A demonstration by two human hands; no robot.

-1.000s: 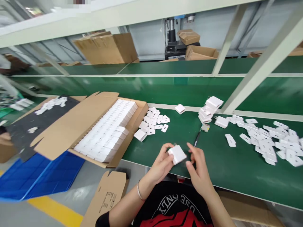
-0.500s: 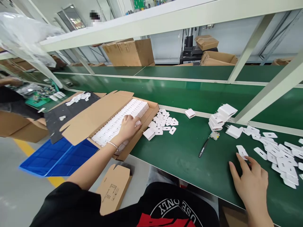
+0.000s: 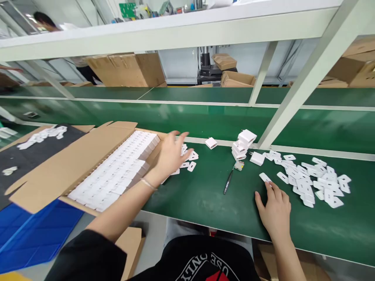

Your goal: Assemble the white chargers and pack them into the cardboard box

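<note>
My left hand is raised with fingers spread and nothing in it. It is over the right edge of an open cardboard box filled with rows of white charger housings, and partly hides a small pile of white slotted end plates. On the green bench my right hand rests with thumb and fingers apart, index fingertip at a single white end plate. Beyond it lie a white charger housing with prongs and a stack of similar housings.
Black tweezers lie mid-bench beside a small circuit board. Many loose end plates spread at the right. One housing sits by the back ledge. A slanted shelf post rises behind. A blue bin stands low left.
My left hand has lifted off the housings in the box and moved right, its fingers spreading. The view has swung right. My right hand stays by the same end plate.
</note>
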